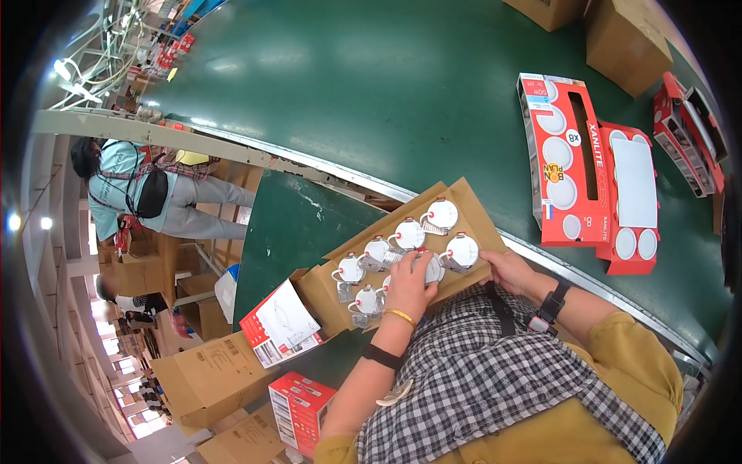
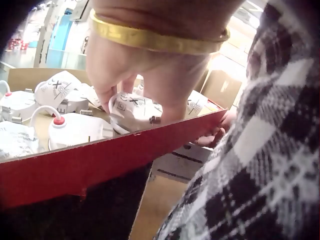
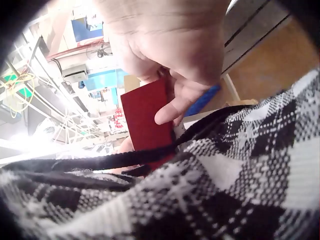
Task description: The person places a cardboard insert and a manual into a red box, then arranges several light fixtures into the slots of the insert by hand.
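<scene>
An open shallow carton, brown inside and red outside, tilts against the person's front in the head view. Several round white downlights with short white leads and red ends lie in rows inside it. My left hand, a yellow bangle at its wrist, reaches into the carton from above. Its fingers and thumb are curled round one downlight near the carton's front wall. My right hand grips the carton's right end, thumb on the red outer wall in the right wrist view.
A printed white leaflet lies at the carton's left end. Red-and-white retail boxes rest on the green table at right. Brown cartons stand at the far right, others at lower left. Another person stands beyond the table.
</scene>
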{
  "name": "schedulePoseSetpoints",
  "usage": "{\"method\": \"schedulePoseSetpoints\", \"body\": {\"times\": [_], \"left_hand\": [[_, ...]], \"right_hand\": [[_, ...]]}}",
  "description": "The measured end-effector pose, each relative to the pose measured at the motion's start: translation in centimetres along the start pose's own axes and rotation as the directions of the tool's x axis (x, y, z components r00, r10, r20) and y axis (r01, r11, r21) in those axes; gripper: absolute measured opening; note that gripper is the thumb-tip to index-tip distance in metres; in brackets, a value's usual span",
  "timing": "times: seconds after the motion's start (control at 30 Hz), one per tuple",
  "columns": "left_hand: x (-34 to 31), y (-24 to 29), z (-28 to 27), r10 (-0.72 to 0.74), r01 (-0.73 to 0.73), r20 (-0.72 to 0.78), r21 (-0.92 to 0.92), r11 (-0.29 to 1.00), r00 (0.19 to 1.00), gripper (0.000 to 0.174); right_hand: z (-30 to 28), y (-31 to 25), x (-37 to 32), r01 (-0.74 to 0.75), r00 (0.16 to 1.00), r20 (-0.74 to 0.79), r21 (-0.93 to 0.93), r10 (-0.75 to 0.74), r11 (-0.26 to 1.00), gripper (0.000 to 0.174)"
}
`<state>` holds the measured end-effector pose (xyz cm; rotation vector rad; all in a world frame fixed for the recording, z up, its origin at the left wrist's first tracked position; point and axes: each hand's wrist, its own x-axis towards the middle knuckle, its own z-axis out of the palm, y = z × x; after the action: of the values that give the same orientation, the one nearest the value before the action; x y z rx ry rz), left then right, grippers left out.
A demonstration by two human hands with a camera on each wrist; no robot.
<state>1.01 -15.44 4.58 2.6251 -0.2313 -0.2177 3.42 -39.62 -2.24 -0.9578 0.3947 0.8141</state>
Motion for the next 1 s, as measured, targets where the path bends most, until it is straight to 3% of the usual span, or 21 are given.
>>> {"method": "schedulePoseSetpoints", "body": {"times": [0.23,0.4,0.7,0.77,1.0], "left_hand": [[-0.6,-0.9,0.4,0.061,-0.061,-0.012,0.031,0.998,0.998,0.061],[-0.6,-1.5,0.4,0.179,-0.179,0.059,-0.018,0.984,0.982,0.061],[-0.7,-1.8,0.9,0.162,-0.16,0.077,-0.041,0.986,0.984,0.063],[-0.4,-1.8,1.2,0.167,-0.163,0.066,-0.056,0.985,0.984,0.07],[-1.5,-1.2,1.6,0.146,-0.146,-0.006,-0.058,0.988,0.989,0.07]], "right_hand": [[-0.9,1.4,0.6,0.051,0.998,0.019,0.019,-0.052,0.999,0.041],[-1.3,1.3,0.8,0.067,0.998,0.02,-0.011,-0.067,0.998,0.041],[-0.9,1.0,0.5,0.108,0.993,0.052,0.039,-0.11,0.993,0.043],[-1.4,1.1,0.9,0.106,0.993,0.053,0.008,-0.106,0.994,0.043],[-1.8,1.2,0.9,0.111,0.993,0.052,-0.082,-0.107,0.99,0.038]]}}
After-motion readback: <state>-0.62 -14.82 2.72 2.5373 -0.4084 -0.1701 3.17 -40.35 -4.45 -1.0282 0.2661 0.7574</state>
